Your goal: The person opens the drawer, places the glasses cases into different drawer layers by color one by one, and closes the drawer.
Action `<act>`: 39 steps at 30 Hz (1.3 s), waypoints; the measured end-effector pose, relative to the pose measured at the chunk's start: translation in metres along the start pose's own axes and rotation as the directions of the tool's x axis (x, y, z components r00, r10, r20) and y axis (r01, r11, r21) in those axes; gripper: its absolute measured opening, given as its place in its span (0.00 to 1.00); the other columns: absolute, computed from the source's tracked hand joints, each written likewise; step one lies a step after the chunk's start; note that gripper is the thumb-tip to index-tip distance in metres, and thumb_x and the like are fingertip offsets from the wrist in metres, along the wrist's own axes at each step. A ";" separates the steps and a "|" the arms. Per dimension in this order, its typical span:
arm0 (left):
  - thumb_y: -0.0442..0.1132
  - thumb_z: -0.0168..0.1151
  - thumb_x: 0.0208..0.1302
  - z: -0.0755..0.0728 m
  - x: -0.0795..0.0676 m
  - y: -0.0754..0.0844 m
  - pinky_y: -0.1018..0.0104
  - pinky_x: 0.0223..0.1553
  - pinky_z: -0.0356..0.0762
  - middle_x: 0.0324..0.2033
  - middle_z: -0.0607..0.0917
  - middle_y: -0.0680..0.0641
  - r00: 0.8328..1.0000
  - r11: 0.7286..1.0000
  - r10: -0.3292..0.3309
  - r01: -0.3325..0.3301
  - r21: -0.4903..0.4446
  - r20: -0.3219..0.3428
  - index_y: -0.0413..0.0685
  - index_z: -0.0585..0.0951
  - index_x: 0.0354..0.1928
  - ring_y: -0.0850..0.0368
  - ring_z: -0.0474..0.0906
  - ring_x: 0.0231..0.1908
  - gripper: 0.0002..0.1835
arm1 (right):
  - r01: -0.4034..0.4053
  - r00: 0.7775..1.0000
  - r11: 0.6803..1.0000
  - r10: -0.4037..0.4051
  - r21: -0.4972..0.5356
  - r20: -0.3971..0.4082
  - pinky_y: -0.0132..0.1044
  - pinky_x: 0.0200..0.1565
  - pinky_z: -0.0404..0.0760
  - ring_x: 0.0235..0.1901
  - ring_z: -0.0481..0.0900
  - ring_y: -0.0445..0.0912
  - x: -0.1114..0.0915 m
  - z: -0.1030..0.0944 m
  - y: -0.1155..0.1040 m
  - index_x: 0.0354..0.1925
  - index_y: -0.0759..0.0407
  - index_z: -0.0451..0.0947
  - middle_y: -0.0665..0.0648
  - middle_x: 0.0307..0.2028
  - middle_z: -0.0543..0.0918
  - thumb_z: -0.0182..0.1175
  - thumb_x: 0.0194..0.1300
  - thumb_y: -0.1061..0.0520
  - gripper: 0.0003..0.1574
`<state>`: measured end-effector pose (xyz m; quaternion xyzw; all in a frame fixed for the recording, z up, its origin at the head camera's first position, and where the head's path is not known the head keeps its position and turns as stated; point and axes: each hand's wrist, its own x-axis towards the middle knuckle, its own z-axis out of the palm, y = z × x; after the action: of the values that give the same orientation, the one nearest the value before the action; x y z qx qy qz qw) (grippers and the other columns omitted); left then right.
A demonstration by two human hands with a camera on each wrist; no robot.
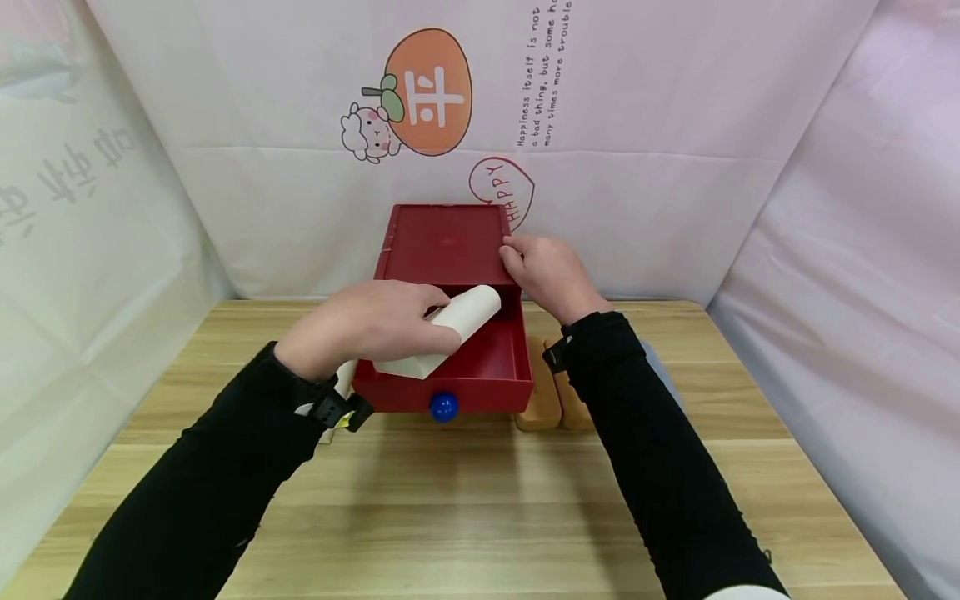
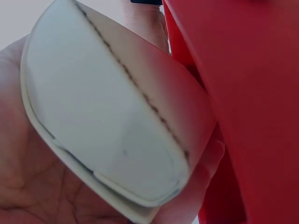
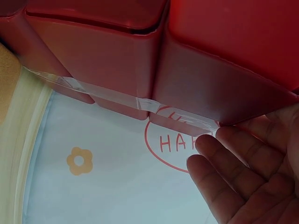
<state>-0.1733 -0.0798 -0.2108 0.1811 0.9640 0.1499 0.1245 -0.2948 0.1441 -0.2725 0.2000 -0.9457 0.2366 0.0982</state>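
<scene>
My left hand (image 1: pixel 371 323) grips a white case (image 1: pixel 472 312), which looks like a glasses case, between thumb and fingers. It is held slanted over the pulled-out red drawer (image 1: pixel 491 397), which has a blue round knob (image 1: pixel 443 407). In the left wrist view, the case (image 2: pixel 98 102) shows a rounded end, a dark stitched seam and a flap edge, close beside the red drawer wall (image 2: pixel 243 102). My right hand (image 1: pixel 553 273) rests at the upper right edge of the red drawer box (image 1: pixel 448 243). Its fingers (image 3: pixel 229 161) reach along the box's taped side in the right wrist view.
Tan rounded pieces (image 1: pixel 538 392) lie on the wooden table (image 1: pixel 450 508), right of the drawer and partly under my right sleeve. A bluish item (image 1: pixel 660 371) shows behind that sleeve. Small yellow and white things (image 1: pixel 345 421) peek out beneath my left wrist. A printed white cloth (image 1: pixel 622 208) hangs behind.
</scene>
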 end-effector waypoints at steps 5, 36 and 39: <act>0.60 0.58 0.53 0.002 0.006 0.004 0.60 0.35 0.78 0.39 0.82 0.53 1.000 1.000 -0.001 0.001 -0.001 0.007 0.58 0.77 0.53 0.55 0.77 0.36 0.27 | -0.004 1.000 1.000 0.004 0.006 0.001 0.42 0.50 0.80 0.44 0.77 0.46 0.001 0.001 0.000 0.67 0.54 0.72 0.56 0.57 0.81 0.43 0.75 0.42 0.31; 0.61 0.54 0.57 0.027 0.035 0.023 0.58 0.30 0.76 0.30 0.81 0.51 0.994 0.981 -0.090 0.100 0.168 -0.070 0.53 0.74 0.40 0.54 0.76 0.31 0.21 | -0.010 1.000 1.000 0.011 0.021 -0.004 0.41 0.46 0.80 0.40 0.76 0.45 -0.001 -0.001 -0.001 0.67 0.53 0.72 0.55 0.49 0.83 0.43 0.75 0.42 0.31; 0.61 0.54 0.57 0.029 0.038 0.024 0.58 0.29 0.76 0.30 0.81 0.51 0.992 0.980 -0.098 0.109 0.165 -0.075 0.52 0.74 0.40 0.54 0.76 0.31 0.21 | -0.012 1.000 1.000 0.012 0.022 -0.002 0.41 0.47 0.80 0.41 0.76 0.45 -0.001 0.000 -0.001 0.67 0.54 0.72 0.55 0.51 0.83 0.43 0.75 0.42 0.31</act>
<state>-0.1909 -0.0364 -0.2368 0.1354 0.9849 0.0671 0.0844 -0.2934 0.1435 -0.2720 0.1949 -0.9442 0.2476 0.0957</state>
